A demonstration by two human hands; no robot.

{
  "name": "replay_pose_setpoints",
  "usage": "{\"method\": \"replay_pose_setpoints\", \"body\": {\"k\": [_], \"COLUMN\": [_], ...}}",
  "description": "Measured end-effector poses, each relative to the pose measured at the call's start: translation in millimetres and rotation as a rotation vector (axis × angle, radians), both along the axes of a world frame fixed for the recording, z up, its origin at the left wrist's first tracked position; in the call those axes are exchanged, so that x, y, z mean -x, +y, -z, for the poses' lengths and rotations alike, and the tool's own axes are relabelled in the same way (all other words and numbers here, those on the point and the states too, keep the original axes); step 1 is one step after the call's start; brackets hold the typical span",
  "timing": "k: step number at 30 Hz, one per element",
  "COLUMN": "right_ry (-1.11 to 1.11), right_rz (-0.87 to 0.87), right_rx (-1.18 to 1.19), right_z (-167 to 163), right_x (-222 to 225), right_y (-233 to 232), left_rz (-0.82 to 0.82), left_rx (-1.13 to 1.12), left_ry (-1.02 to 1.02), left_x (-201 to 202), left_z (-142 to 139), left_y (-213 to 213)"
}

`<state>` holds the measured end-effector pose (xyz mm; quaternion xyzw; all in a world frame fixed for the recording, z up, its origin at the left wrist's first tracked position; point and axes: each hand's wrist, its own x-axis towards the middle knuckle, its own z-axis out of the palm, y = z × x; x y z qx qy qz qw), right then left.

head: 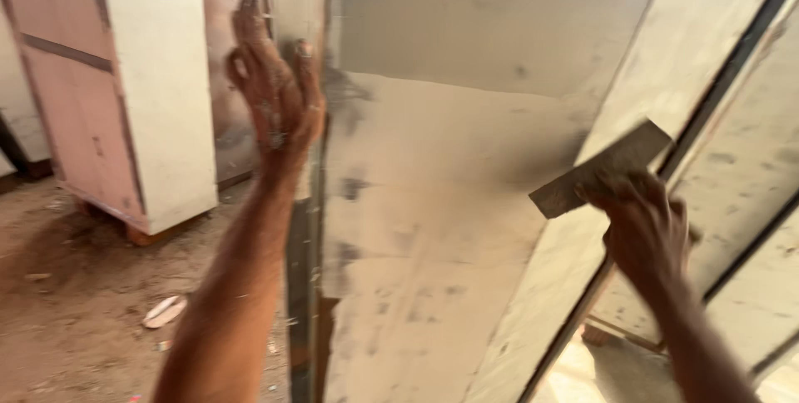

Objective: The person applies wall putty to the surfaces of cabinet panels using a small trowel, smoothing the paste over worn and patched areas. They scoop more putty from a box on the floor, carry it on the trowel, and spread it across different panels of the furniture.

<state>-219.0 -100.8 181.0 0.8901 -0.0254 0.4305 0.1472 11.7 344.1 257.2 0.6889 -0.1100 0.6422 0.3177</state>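
Putty work is seen from the head camera: a flat scraper blade (601,168) is gripped in the right hand (645,228) against the pale panel (433,228), whose edge is steadied by the spread-fingered left hand (279,95). Grey patches are left unevenly covered.

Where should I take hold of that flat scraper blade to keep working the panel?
Probably grip the scraper blade along its lower back edge, coming from below right, as the right hand does. The blade is thin and flat, and its far edge tilts up toward the panel, so that edge should stay clear.
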Motion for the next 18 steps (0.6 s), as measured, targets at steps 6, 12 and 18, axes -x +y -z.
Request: {"method": "replay_pose_setpoints", "body": {"k": [6, 12, 18], "right_ry": [-0.269, -0.239, -0.149], "right_rz": [-0.397, -0.281, -0.256], "right_rx": [-0.419, -0.838, -0.767], "right_z": [54.4, 4.4, -2.7], "right_x": [-24.5, -83.2, -107.0], "right_y": [156.6, 289.0, 317.7], "left_rz": [0.212, 0.284, 0.346], "left_rx": [0.11, 0.139, 0.071], "left_ry": [-0.062, -0.026, -0.07], "left_x": [13.5, 45.2, 43.4], "left_z": [4.0, -5.2, -0.6], "left_y": [-0.9, 0.6, -0.3]}}
